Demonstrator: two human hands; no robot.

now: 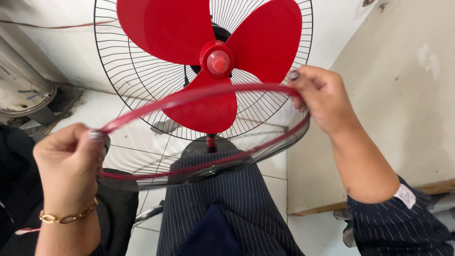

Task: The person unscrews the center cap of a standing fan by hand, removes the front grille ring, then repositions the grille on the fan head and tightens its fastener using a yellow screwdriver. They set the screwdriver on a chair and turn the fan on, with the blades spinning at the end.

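Both hands [71, 161] [322, 97] grip fan guard [204, 95] over seemingly tiled floor [272, 173].

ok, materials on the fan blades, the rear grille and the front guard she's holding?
Fan blades: glossy red plastic by the look, smooth moulded surface with soft highlights. Rear grille: thin dark wire, probably coated metal. Front guard: pale wire spokes, likely metal, with a shiny red rim band, plastic or painted, can't tell. Left hand and right hand grip that rim.

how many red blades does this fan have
3 red blades around the red hub: one at upper left, one at upper right, one pointing down behind the front grille held by both hands.
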